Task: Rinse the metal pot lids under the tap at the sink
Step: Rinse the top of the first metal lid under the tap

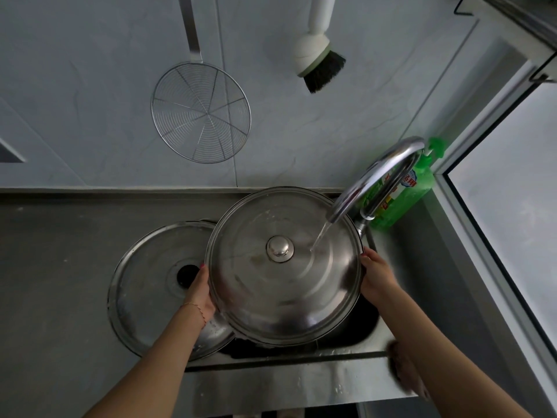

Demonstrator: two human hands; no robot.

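A large domed metal pot lid [283, 297] with a round knob on top is held over the sink [346, 339], top side up. My left hand [200, 292] grips its left rim and my right hand [376, 274] grips its right rim. A curved chrome tap [379, 176] runs a thin stream of water onto the lid just right of the knob. A second, flatter metal lid [144, 282] lies to the left, partly under the held lid and my left hand, with a dark round hole showing at its middle.
A green dish-soap bottle [407, 191] stands behind the tap. On the wall hang a wire skimmer [200, 113] and a white-handled black brush [319, 58]. Steel counter [51, 267] spreads to the left. A window frame [482, 236] runs along the right. A brownish scrubber [398, 362] sits by my right forearm.
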